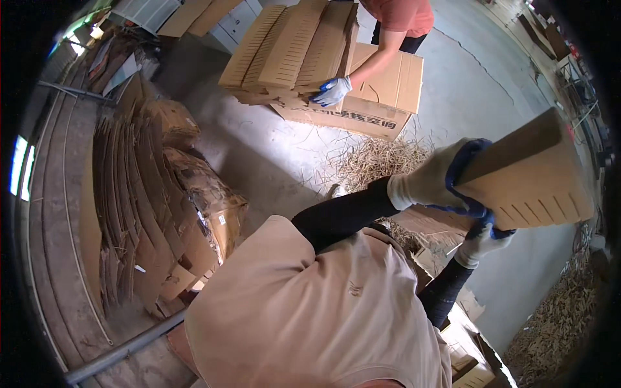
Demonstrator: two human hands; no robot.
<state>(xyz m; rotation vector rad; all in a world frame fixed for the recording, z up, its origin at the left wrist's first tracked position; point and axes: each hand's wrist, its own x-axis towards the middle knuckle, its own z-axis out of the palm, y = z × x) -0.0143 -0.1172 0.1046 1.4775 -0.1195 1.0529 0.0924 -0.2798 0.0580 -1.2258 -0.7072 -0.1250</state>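
Observation:
A thick bundle of slotted cardboard sheets (pixel 540 184) is held out to the right, its row of short slits along the near edge. My left hand (pixel 428 176), in a white and blue work glove, wraps round the bundle's left end. Close below it, my right hand (pixel 484 243), gloved the same way, grips the lower edge. The bundle hides some fingers of both hands. Beneath my left hand, more slotted cardboard (pixel 435 223) is partly covered by my arms.
Across from me, a co-worker's gloved hand (pixel 333 92) rests on slotted cardboard stacks (pixel 294 45) above a large carton (pixel 388 84). Shredded cardboard strips (pixel 378 161) lie on the floor, with another heap (pixel 559 317) at lower right. Flattened cardboard (pixel 123 194) leans at left near a metal pipe (pixel 126 347).

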